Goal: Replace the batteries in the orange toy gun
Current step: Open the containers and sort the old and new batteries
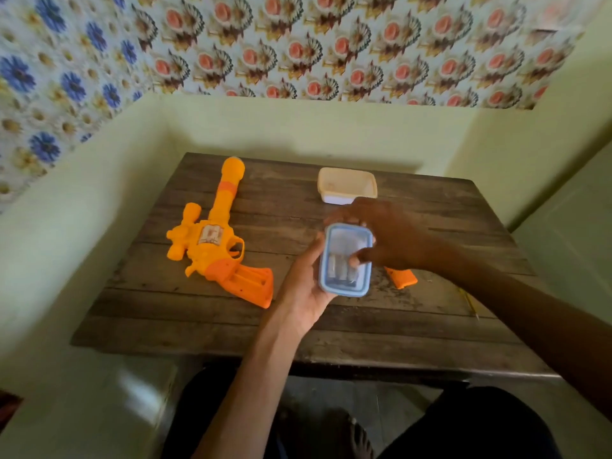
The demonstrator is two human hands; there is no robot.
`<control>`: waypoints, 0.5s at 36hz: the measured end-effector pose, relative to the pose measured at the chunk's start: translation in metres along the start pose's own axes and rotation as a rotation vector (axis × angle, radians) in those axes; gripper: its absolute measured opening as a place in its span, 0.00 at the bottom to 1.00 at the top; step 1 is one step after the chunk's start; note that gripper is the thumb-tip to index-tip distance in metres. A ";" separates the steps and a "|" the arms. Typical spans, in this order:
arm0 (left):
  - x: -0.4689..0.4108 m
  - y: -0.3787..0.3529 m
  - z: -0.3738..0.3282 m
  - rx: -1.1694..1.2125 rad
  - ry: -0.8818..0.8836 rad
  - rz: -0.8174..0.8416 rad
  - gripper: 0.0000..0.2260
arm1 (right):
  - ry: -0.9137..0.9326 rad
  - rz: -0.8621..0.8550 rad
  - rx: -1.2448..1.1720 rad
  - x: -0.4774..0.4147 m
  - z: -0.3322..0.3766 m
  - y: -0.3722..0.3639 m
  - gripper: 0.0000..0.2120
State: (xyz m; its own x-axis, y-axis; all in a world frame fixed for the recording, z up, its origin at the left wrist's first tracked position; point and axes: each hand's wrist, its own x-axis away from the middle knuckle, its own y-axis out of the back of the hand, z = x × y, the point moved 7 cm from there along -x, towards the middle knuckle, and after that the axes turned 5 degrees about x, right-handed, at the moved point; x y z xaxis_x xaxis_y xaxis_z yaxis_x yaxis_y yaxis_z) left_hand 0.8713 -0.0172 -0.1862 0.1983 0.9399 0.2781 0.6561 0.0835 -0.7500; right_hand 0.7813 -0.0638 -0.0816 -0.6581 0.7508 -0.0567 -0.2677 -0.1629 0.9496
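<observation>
Single head-worn wide-angle view, looking forward and down, close over wooden table [205,326], facing wallpapered wall [298,44]

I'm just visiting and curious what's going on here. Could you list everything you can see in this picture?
toy gun: one, orange and yellow, lying on the table's left, grip compartment open
cover: one, orange, on the table under the right forearm
box: one, clear with blue rim, held above the table
batteries: at least two, silvery, inside the box
tub: one, cream, table's far side
table: one, dark wood
left hand: holds the box
right hand: thumb reaches into the box
</observation>
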 end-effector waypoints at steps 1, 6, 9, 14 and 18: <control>0.001 -0.001 0.000 0.037 0.028 0.031 0.17 | 0.009 -0.014 -0.028 -0.003 0.000 0.004 0.30; 0.002 -0.011 0.006 0.148 0.155 0.175 0.19 | 0.066 0.042 -0.098 -0.014 0.003 0.011 0.25; 0.001 -0.020 0.003 0.137 0.111 0.181 0.19 | 0.077 0.049 -0.033 -0.018 0.006 0.011 0.26; -0.007 -0.018 -0.004 0.149 -0.033 0.185 0.13 | 0.034 -0.046 0.023 -0.021 0.009 0.015 0.24; -0.009 -0.007 0.003 -0.009 0.011 0.022 0.13 | -0.050 -0.190 -0.018 -0.014 0.005 0.020 0.25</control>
State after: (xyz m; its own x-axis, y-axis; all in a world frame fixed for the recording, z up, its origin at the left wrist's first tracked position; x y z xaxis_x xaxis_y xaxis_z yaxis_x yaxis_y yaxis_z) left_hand 0.8629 -0.0250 -0.1855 0.2209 0.9378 0.2679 0.6579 0.0595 -0.7508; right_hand 0.7885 -0.0744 -0.0606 -0.5589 0.7998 -0.2189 -0.3969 -0.0262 0.9175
